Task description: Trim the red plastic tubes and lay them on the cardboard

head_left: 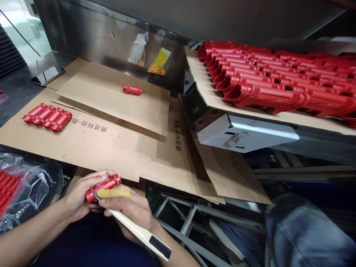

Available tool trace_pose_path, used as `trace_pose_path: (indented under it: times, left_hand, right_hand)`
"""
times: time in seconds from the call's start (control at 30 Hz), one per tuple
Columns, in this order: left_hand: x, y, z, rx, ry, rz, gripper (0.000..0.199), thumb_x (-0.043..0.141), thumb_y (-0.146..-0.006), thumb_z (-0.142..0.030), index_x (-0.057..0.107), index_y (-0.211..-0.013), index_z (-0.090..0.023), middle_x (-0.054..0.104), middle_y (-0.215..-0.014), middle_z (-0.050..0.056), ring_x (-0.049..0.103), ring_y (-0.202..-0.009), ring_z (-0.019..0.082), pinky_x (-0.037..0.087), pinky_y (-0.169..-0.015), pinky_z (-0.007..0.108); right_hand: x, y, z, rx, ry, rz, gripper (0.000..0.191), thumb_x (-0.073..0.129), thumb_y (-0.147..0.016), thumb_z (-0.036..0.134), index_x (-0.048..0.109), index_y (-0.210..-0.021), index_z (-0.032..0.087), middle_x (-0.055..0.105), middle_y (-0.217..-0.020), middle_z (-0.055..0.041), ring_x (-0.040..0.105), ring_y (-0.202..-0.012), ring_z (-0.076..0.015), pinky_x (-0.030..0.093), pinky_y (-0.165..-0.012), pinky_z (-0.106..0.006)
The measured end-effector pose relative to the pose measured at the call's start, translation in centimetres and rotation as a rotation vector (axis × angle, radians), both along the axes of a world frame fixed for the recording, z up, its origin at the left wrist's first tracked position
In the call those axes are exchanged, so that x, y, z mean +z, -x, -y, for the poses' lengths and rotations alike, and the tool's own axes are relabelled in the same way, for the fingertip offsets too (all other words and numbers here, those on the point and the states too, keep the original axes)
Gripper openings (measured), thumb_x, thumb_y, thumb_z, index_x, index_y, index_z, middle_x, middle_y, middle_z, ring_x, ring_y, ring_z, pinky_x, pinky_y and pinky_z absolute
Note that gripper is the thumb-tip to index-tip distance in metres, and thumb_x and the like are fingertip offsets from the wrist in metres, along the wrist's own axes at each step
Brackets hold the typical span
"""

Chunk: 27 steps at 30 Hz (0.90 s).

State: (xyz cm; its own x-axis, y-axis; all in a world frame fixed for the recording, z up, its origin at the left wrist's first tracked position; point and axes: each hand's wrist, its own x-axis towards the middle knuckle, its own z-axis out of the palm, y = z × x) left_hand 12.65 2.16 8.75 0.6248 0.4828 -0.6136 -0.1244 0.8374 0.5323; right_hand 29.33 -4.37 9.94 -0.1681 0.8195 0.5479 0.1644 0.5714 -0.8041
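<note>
Left hand (79, 198) gripping small red ribbed plastic cylinder (103, 188), low in view, in front of bench edge. Right hand (130, 211) closing around cream-handled trimming knife (139, 231), yellow-cot index finger (112, 193) pressing along cylinder. Four matching red cylinders (47, 117) lying in row on flat brown cardboard sheet (91, 144). One more red cylinder (132, 89) sitting alone on upper cardboard sheet (111, 100). Long red moulded housings (278, 81) stacking up on the right.
</note>
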Motion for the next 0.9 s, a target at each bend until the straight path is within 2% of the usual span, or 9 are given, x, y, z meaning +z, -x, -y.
trace_pose_path:
  times: [0.13, 0.2, 0.37, 0.4, 0.47, 0.57, 0.63, 0.77, 0.9]
  left_hand:
    - [0.1, 0.0, -0.1, 0.011, -0.025, -0.019, 0.049, 0.076, -0.081, -0.051, 0.071, -0.114, -0.015, 0.057, -0.069, 0.002, 0.035, -0.043, 0.006, 0.023, -0.038, 0.02]
    - [0.1, 0.1, 0.0, 0.028, -0.061, -0.05, 0.05, 0.077, -0.081, -0.051, 0.071, -0.114, -0.014, 0.062, -0.076, 0.003, 0.038, -0.047, 0.007, 0.026, -0.039, 0.019]
    - [-0.2, 0.3, 0.1, 0.059, -0.114, -0.137, 0.043, 0.078, -0.082, -0.047, 0.073, -0.11, -0.015, 0.07, -0.099, 0.009, 0.059, -0.065, 0.014, 0.035, -0.044, 0.019]
    - [-0.3, 0.3, 0.1, 0.059, -0.12, -0.151, 0.041, 0.078, -0.082, -0.045, 0.074, -0.109, -0.015, 0.071, -0.098, 0.009, 0.061, -0.067, 0.015, 0.035, -0.044, 0.019]
    - [-0.4, 0.2, 0.1, 0.06, -0.128, -0.166, 0.037, 0.078, -0.082, -0.041, 0.074, -0.106, -0.014, 0.071, -0.095, 0.009, 0.062, -0.067, 0.015, 0.036, -0.045, 0.019]
    - [-0.2, 0.1, 0.1, 0.068, -0.099, -0.143, 0.038, 0.08, -0.079, -0.04, 0.073, -0.105, -0.014, 0.069, -0.085, 0.006, 0.056, -0.058, 0.011, 0.032, -0.043, 0.019]
    - [-0.1, 0.0, 0.1, 0.07, -0.068, -0.107, 0.041, 0.082, -0.078, -0.043, 0.071, -0.104, -0.014, 0.064, -0.074, 0.003, 0.048, -0.05, 0.009, 0.028, -0.041, 0.018]
    - [0.2, 0.2, 0.0, 0.035, -0.053, 0.005, 0.044, 0.074, -0.087, -0.049, 0.065, -0.112, -0.015, 0.054, -0.058, -0.002, 0.035, -0.041, 0.006, 0.023, -0.042, 0.018]
    - [0.4, 0.5, -0.2, 0.066, -0.07, 0.054, 0.044, 0.07, -0.091, -0.048, 0.062, -0.118, -0.014, 0.053, -0.059, -0.001, 0.037, -0.044, 0.007, 0.027, -0.044, 0.019]
  right_hand:
    - [-0.1, 0.0, 0.1, -0.003, -0.019, 0.014, 0.023, 0.068, -0.097, 0.005, 0.071, -0.118, 0.013, 0.076, -0.114, -0.0122, 0.074, -0.113, -0.0203, 0.064, -0.099, -0.032]
    - [-0.1, -0.3, 0.1, 0.017, -0.019, 0.037, 0.018, 0.066, -0.1, 0.01, 0.071, -0.116, 0.013, 0.076, -0.115, -0.0114, 0.073, -0.115, -0.0202, 0.062, -0.101, -0.033]
    - [1.8, -1.3, -0.5, 0.121, 0.297, 0.223, 0.025, 0.058, -0.107, 0.03, 0.07, -0.126, 0.017, 0.07, -0.12, -0.006, 0.072, -0.108, -0.0135, 0.063, -0.093, -0.02]
    - [2.2, -1.4, -0.7, 0.147, 0.283, 0.308, 0.025, 0.057, -0.108, 0.028, 0.069, -0.125, 0.016, 0.071, -0.117, -0.006, 0.072, -0.106, -0.0138, 0.062, -0.094, -0.021]
    - [2.9, -1.3, -1.2, 0.171, 0.071, 0.518, 0.02, 0.056, -0.107, 0.021, 0.072, -0.115, 0.012, 0.074, -0.113, -0.0084, 0.072, -0.101, -0.0175, 0.063, -0.093, -0.028]
    - [2.7, -0.9, -1.8, 0.069, -0.363, 0.69, 0.014, 0.059, -0.101, 0.011, 0.071, -0.095, 0.009, 0.075, -0.107, -0.0142, 0.071, -0.089, -0.0224, 0.064, -0.076, -0.034]
    - [2.1, -0.9, -2.0, -0.085, -0.384, 0.546, 0.009, 0.063, -0.099, 0.013, 0.071, -0.095, 0.012, 0.074, -0.099, -0.0118, 0.069, -0.081, -0.0208, 0.063, -0.069, -0.032]
    - [1.0, -1.8, -1.8, -0.411, -0.157, 0.106, 0.021, 0.059, -0.102, 0.012, 0.066, -0.12, 0.021, 0.071, -0.1, -0.0074, 0.072, -0.089, -0.0184, 0.065, -0.072, -0.029]
    - [1.1, -2.2, -0.4, -0.377, -0.033, 0.025, 0.025, 0.069, -0.094, 0.005, 0.072, -0.114, 0.021, 0.072, -0.108, -0.0091, 0.073, -0.097, -0.0189, 0.064, -0.085, -0.031]
